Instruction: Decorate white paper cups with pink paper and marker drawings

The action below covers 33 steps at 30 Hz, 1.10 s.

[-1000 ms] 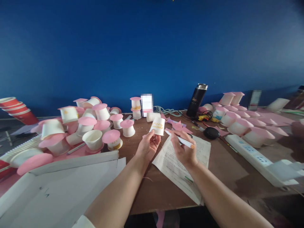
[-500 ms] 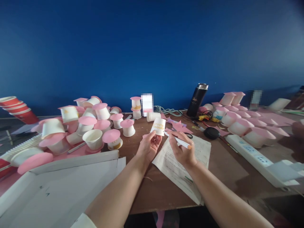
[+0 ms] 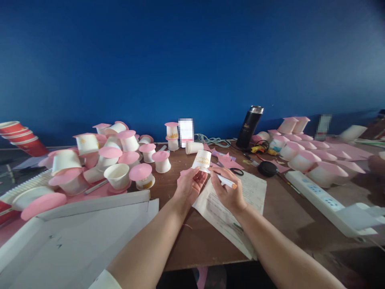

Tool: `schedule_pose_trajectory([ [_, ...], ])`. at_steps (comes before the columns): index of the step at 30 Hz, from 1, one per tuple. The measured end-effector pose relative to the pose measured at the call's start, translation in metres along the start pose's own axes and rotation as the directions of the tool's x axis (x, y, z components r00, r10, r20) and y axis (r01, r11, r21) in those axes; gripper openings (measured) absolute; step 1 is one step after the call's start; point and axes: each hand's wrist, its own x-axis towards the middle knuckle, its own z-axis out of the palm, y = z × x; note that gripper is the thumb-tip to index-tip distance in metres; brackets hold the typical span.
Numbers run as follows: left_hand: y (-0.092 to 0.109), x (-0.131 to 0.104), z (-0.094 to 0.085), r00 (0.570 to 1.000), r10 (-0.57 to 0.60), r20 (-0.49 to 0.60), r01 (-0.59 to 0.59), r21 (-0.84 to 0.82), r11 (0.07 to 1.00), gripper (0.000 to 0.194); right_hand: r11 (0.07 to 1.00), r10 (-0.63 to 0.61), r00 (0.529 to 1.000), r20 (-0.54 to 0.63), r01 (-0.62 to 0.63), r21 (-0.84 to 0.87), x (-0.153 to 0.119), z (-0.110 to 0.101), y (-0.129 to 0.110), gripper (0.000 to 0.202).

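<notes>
My left hand (image 3: pixel 190 184) holds a small white paper cup (image 3: pixel 201 160) by its lower edge, bottom end up. Yellow zigzag lines run around the cup's side. In my right hand (image 3: pixel 227 190) is a white marker (image 3: pixel 226 181) with an orange end, its tip close to the cup's lower right edge. Whether the tip touches the cup is too small to tell. Beneath my right hand lies a printed sheet (image 3: pixel 251 192), partly covered by the hand and forearm.
Many cups with pink paper discs (image 3: pixel 141 171) crowd the left; more pink-topped cups (image 3: pixel 303 160) stand right. Behind are a black bottle (image 3: pixel 249 127) and a lying cup (image 3: pixel 194 147). A power strip (image 3: pixel 319 200) lies right, a white box (image 3: pixel 84 237) front left.
My right hand and the marker have moved slightly left, closer to the cup. The cup has turned a little and shifted slightly right in my left hand.
</notes>
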Motion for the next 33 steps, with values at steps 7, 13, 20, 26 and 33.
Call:
schedule_pose_trajectory([
  [7, 0.0008, 0.0006, -0.0011, 1.000, -0.004, 0.022, 0.004, 0.010, 1.000, 0.020, 0.998, 0.030, 1.000, -0.010, -0.030, -0.055, -0.0024, 0.0016, 0.0056, 0.013],
  [13, 0.0009, -0.0006, -0.0008, 1.000, 0.007, 0.022, -0.007, 0.001, 1.000, 0.019, 0.997, 0.029, 0.998, -0.050, -0.033, -0.074, -0.0001, 0.0015, 0.0013, 0.014],
  [20, 0.0009, -0.0002, -0.0013, 0.999, 0.024, 0.046, -0.023, -0.007, 1.000, 0.019, 0.998, 0.036, 0.999, -0.011, -0.037, -0.046, -0.0002, 0.0013, 0.0015, 0.015],
  [26, -0.0005, -0.0014, -0.0007, 0.998, 0.040, 0.040, -0.041, 0.028, 0.999, 0.018, 0.999, 0.039, 0.999, 0.000, -0.039, -0.029, -0.0017, 0.0021, 0.0045, 0.015],
  [33, -0.0020, -0.0025, 0.0006, 0.997, 0.046, 0.057, -0.050, 0.076, 0.996, 0.017, 1.000, 0.026, 0.999, 0.038, -0.026, 0.000, -0.0016, 0.0017, 0.0031, 0.014],
])
